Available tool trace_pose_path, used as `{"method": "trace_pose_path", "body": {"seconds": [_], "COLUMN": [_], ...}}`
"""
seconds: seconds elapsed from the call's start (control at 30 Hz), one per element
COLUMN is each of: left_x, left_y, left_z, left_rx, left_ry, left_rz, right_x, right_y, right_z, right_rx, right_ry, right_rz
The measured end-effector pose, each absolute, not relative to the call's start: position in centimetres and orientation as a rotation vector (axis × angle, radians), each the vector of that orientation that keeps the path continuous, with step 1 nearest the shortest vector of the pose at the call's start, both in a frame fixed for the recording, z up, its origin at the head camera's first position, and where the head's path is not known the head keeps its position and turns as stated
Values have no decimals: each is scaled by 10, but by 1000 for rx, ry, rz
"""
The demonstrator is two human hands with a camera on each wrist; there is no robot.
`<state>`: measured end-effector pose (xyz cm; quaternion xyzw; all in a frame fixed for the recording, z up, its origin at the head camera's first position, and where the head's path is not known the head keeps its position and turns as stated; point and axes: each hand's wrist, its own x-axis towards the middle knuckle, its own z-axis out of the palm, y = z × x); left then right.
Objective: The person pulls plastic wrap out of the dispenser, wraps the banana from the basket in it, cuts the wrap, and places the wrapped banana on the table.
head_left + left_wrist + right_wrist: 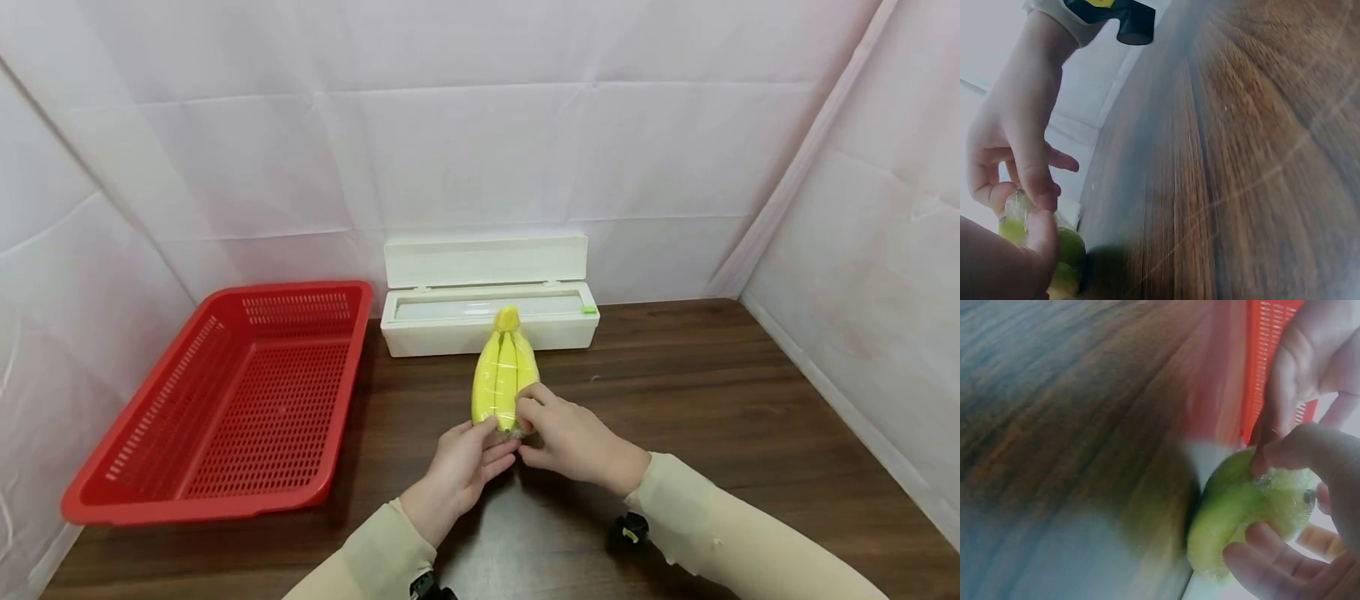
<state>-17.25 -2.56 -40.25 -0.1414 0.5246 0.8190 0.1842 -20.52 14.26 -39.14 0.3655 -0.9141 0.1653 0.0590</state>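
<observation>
A bunch of yellow bananas [506, 375] wrapped in clear film is between the two hands in the head view, its stem end pointing away. My left hand [459, 475] holds the near end, thumb over the edge and fingers underneath. From the right, my right hand [573, 433] grips the same end with curled fingers, at the gathered clear film [504, 435]. In the right wrist view, that hand's fingers [1272, 562] lie against the wrapped bananas [1229, 512]. Left wrist view: both thumbs meet near the crumpled film [1019, 203].
Behind the bananas stands a white cling film box [487, 333] with its lid [487, 261] raised and a green piece [588, 310] at its right end. A red plastic basket [337, 400] is at the left on the dark wooden table [675, 367]. White cloth surrounds the table.
</observation>
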Motion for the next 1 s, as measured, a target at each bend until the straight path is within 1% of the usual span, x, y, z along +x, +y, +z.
{"method": "trace_pose_path", "body": {"seconds": [0.2,0.47,0.7,1.0], "left_x": [-174,-173,-173,-174], "left_y": [-28,-22,-20,-36], "left_z": [-405,-407,-405,-396], "left_rx": [-403,-391,-392,-214], "left_ry": [1635,1723,1778,1940], "left_rz": [2216,2184,2156,2009], "right_x": [-208,-208,-208,-210], "right_y": [140,134,135,139], "right_z": [-389,-393,-393,-391], "right_rx": [1100,987,1017,999], "right_ry": [-2750,-2747,-2709,-2646], "right_rz": [489,395,330,332]}}
